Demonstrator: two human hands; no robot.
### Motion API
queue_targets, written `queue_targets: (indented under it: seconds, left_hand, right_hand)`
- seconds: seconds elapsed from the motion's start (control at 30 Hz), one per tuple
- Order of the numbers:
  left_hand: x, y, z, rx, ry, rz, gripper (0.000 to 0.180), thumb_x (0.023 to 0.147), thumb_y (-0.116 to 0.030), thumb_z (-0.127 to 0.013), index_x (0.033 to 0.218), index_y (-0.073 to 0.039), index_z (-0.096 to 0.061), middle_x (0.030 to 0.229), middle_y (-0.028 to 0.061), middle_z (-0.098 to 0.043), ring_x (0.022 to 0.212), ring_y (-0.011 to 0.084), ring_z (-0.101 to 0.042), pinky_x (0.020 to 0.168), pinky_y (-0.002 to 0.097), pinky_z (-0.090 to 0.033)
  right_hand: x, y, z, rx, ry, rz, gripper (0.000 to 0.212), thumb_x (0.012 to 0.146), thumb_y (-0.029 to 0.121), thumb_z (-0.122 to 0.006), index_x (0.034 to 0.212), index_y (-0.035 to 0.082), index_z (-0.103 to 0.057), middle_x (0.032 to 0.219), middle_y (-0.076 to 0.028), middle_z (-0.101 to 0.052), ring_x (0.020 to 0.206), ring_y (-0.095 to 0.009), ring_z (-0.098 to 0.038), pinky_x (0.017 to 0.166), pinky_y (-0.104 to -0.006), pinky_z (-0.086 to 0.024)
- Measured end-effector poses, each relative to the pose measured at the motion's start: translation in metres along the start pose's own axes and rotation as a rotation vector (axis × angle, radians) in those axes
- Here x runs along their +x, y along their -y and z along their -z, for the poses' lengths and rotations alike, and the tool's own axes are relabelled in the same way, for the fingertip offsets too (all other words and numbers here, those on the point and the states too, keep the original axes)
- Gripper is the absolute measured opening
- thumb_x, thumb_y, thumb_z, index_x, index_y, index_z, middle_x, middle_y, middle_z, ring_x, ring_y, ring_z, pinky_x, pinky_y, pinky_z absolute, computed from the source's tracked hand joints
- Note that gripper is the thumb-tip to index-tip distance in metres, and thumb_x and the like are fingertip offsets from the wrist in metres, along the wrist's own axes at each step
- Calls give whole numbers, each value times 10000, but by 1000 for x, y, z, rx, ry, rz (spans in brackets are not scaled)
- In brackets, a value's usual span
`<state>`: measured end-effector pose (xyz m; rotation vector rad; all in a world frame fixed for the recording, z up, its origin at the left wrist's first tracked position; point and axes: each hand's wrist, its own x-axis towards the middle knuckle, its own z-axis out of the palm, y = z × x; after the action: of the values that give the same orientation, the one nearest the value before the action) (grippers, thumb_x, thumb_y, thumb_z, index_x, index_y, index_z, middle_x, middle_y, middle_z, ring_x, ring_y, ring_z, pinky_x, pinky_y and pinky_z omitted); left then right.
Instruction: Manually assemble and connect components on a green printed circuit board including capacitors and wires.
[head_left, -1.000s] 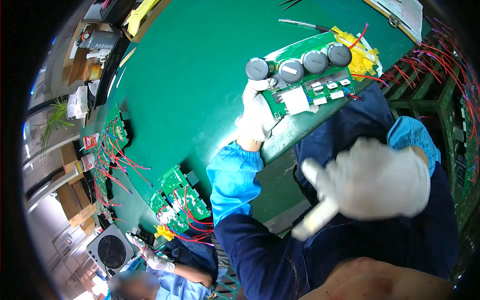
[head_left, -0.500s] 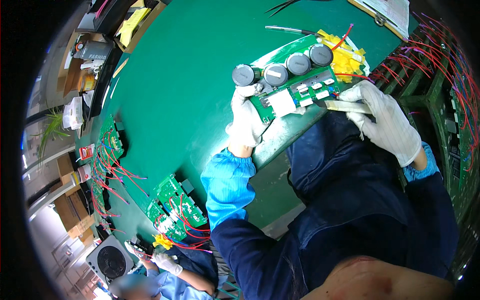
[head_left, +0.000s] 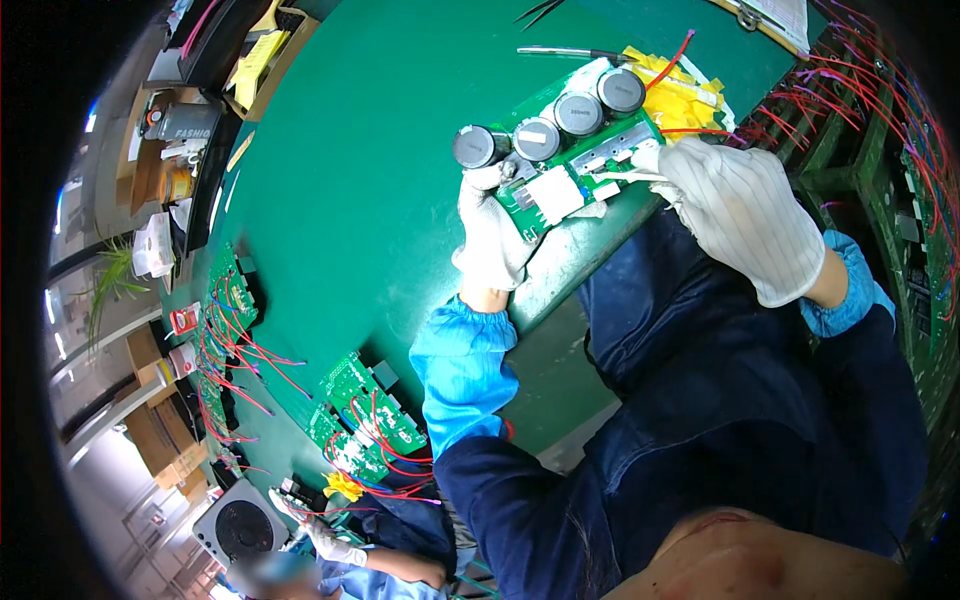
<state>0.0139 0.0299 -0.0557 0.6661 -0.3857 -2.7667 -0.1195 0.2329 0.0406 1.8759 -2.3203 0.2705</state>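
A green circuit board (head_left: 612, 150) with several large black cylindrical capacitors (head_left: 578, 115) rests tilted at the table's edge. My gloved left hand (head_left: 492, 232) grips its left end, thumb near the leftmost capacitor. My gloved right hand (head_left: 745, 210) is closed around a slim pale tool (head_left: 632, 176), whose exact kind I cannot make out. The tool's tip reaches over the small white parts on the board's near side. Most of the tool is hidden by the glove. A white block (head_left: 556, 195) sits on the board beside my left hand.
Yellow tape scraps (head_left: 685, 100) and a pen (head_left: 565, 52) lie behind the board. A clipboard (head_left: 770, 22) is at the far right, above a rack (head_left: 840, 170) with red wires. More wired boards (head_left: 365, 410) lie left, where a co-worker's gloved hand (head_left: 330, 540) appears near a fan (head_left: 240, 525).
My right hand has moved up and left, bringing the tool from beside the board to over its small parts. My left hand keeps its hold on the board. The view has shifted slightly.
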Motion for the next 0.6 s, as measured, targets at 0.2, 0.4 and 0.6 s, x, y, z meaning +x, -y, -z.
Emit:
queue_targets:
  seconds: [0.2,0.4,0.6]
  left_hand:
    - [4,0,7,10,3,-36,140,809,-158,-553,916,-69,-538,889,72,-602,814,240,-639,734,408,-567]
    - [2,0,3,50,-12,-26,97,813,-136,-546,858,-60,-507,843,58,-564,811,229,-606,803,424,-546]
    - [0,-1,-2,20,7,-23,106,811,-144,-544,865,-61,-505,828,60,-559,807,230,-609,812,429,-547]
  right_hand:
    - [4,-3,-5,-28,18,43,159,842,141,-580,996,111,-608,855,-55,-648,741,-225,-654,607,-357,-502]
    - [13,-16,11,226,-18,10,76,833,154,-592,877,118,-642,766,-66,-654,723,-262,-645,595,-392,-496]
    - [9,-11,7,201,-67,53,82,807,146,-610,876,109,-634,748,-54,-644,705,-239,-643,582,-372,-482]
